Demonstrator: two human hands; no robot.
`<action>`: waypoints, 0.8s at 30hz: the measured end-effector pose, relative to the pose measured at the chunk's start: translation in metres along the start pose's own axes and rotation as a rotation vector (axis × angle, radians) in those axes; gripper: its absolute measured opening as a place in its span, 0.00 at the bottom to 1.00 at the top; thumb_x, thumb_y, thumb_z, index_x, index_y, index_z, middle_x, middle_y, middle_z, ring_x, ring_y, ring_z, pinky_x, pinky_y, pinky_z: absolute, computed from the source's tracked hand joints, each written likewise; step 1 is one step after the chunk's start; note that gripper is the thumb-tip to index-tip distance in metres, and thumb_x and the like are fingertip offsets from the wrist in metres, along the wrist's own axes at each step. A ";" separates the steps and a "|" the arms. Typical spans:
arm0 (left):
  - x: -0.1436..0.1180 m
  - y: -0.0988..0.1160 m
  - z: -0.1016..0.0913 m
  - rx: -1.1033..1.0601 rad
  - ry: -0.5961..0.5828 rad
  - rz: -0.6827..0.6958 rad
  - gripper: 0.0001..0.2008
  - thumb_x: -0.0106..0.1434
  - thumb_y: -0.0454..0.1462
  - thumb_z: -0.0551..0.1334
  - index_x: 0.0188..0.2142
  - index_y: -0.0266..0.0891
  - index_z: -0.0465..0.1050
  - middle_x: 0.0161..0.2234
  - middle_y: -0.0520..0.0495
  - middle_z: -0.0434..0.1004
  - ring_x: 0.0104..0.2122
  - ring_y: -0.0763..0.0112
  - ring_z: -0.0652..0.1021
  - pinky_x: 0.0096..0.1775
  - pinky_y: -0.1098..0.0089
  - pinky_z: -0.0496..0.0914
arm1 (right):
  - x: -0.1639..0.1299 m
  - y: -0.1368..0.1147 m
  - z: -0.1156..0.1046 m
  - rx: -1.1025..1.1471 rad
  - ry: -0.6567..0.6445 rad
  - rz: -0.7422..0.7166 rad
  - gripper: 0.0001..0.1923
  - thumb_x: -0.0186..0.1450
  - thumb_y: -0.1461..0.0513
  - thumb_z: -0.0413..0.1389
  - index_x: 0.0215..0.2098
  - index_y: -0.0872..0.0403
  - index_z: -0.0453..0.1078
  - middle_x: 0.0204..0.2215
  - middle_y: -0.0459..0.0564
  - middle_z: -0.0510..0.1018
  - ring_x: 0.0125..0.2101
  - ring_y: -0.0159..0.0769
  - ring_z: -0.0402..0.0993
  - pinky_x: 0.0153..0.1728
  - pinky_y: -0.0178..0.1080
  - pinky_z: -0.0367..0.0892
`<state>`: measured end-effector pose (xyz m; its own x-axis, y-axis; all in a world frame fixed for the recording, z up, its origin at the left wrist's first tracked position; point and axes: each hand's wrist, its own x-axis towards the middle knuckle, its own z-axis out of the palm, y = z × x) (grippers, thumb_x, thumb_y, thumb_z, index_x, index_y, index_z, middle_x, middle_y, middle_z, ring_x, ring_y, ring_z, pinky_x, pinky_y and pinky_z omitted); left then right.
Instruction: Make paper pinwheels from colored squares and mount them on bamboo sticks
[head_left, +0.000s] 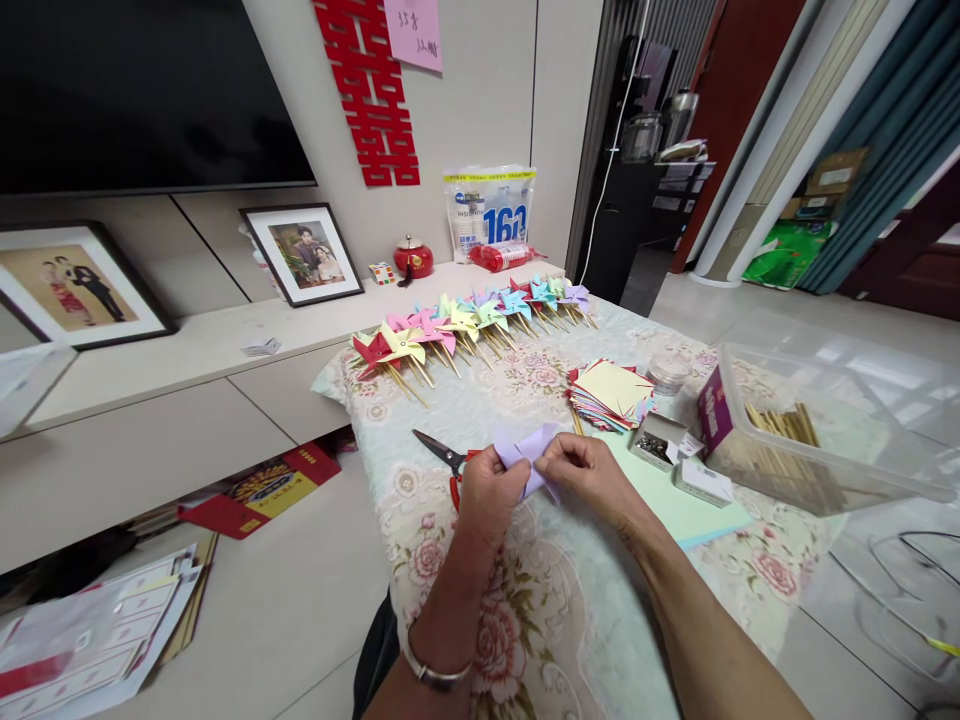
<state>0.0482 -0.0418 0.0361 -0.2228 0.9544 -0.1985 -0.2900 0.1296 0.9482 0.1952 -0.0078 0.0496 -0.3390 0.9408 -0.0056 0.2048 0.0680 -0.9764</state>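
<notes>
A purple paper pinwheel (536,447) with folded blades is held up over the table between my two hands. My left hand (487,490) grips its left side, thumb pressed on the paper. The fingers of my right hand (581,468) pinch its right side near the middle; whether a small pin is between them I cannot make out. Scissors (442,452) with red handles lie just behind my left hand. Behind my right hand is a stack of coloured paper squares (615,390). An opened small box of metal pins (660,442) sits to the right, beside another small white box (703,482).
Finished pinwheels on sticks (457,325) lie in a row along the table's far edge. A clear plastic bin (817,450) with wooden sticks stands at the right. Green paper sheets (675,510) lie under the small boxes. A low cabinet (187,345) with framed photos borders the table.
</notes>
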 end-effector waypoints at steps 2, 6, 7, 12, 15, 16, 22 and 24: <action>-0.002 0.005 -0.001 -0.003 -0.016 -0.040 0.11 0.44 0.37 0.66 0.29 0.35 0.77 0.22 0.52 0.78 0.22 0.72 0.72 0.27 0.72 0.66 | 0.001 0.002 -0.004 0.109 0.113 -0.060 0.13 0.57 0.53 0.62 0.24 0.53 0.70 0.21 0.43 0.69 0.24 0.32 0.62 0.28 0.36 0.56; -0.003 0.017 -0.009 0.072 -0.128 -0.101 0.10 0.44 0.37 0.65 0.27 0.34 0.76 0.20 0.52 0.74 0.20 0.75 0.68 0.25 0.74 0.60 | 0.006 0.007 -0.011 0.325 0.272 -0.158 0.15 0.58 0.53 0.65 0.40 0.51 0.77 0.35 0.48 0.78 0.35 0.38 0.71 0.38 0.39 0.64; -0.002 0.021 -0.013 0.108 -0.179 -0.108 0.10 0.44 0.37 0.65 0.27 0.34 0.75 0.20 0.52 0.73 0.20 0.76 0.67 0.24 0.75 0.58 | 0.006 0.008 -0.011 0.364 0.247 -0.158 0.19 0.57 0.54 0.66 0.45 0.51 0.76 0.38 0.50 0.79 0.39 0.39 0.72 0.40 0.39 0.64; 0.007 0.042 -0.027 0.397 -0.417 -0.143 0.05 0.44 0.37 0.62 0.23 0.37 0.70 0.18 0.55 0.64 0.18 0.78 0.61 0.22 0.74 0.51 | 0.000 -0.003 -0.006 0.367 -0.098 -0.044 0.35 0.57 0.54 0.67 0.60 0.54 0.68 0.38 0.51 0.80 0.39 0.40 0.73 0.40 0.41 0.64; 0.012 0.053 -0.028 0.595 -0.505 -0.156 0.04 0.43 0.36 0.61 0.20 0.38 0.67 0.18 0.55 0.62 0.18 0.78 0.60 0.22 0.73 0.51 | -0.004 -0.008 -0.002 0.305 -0.231 0.003 0.40 0.56 0.55 0.67 0.63 0.57 0.64 0.35 0.49 0.78 0.35 0.38 0.72 0.36 0.39 0.62; 0.013 0.056 -0.027 0.645 -0.519 -0.159 0.04 0.43 0.36 0.61 0.20 0.39 0.66 0.18 0.55 0.61 0.18 0.78 0.60 0.22 0.73 0.51 | -0.005 -0.008 -0.001 0.295 -0.251 0.005 0.40 0.56 0.56 0.66 0.64 0.58 0.63 0.34 0.48 0.77 0.34 0.37 0.71 0.34 0.38 0.61; 0.016 0.066 -0.017 0.839 -0.590 -0.148 0.03 0.43 0.35 0.61 0.20 0.39 0.66 0.18 0.55 0.61 0.18 0.77 0.60 0.21 0.73 0.51 | -0.002 0.000 0.000 0.276 -0.301 -0.015 0.39 0.54 0.61 0.64 0.62 0.57 0.63 0.27 0.42 0.71 0.27 0.32 0.65 0.28 0.34 0.56; 0.019 0.065 -0.016 0.871 -0.607 -0.142 0.03 0.43 0.35 0.61 0.20 0.39 0.66 0.18 0.55 0.61 0.18 0.77 0.60 0.20 0.73 0.51 | -0.002 0.001 0.000 0.258 -0.300 -0.012 0.39 0.53 0.63 0.62 0.63 0.57 0.62 0.26 0.40 0.69 0.26 0.31 0.64 0.27 0.34 0.56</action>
<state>0.0102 -0.0195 0.0904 0.3306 0.8585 -0.3920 0.5408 0.1680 0.8242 0.1960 -0.0093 0.0488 -0.6014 0.7988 -0.0193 -0.0252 -0.0431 -0.9988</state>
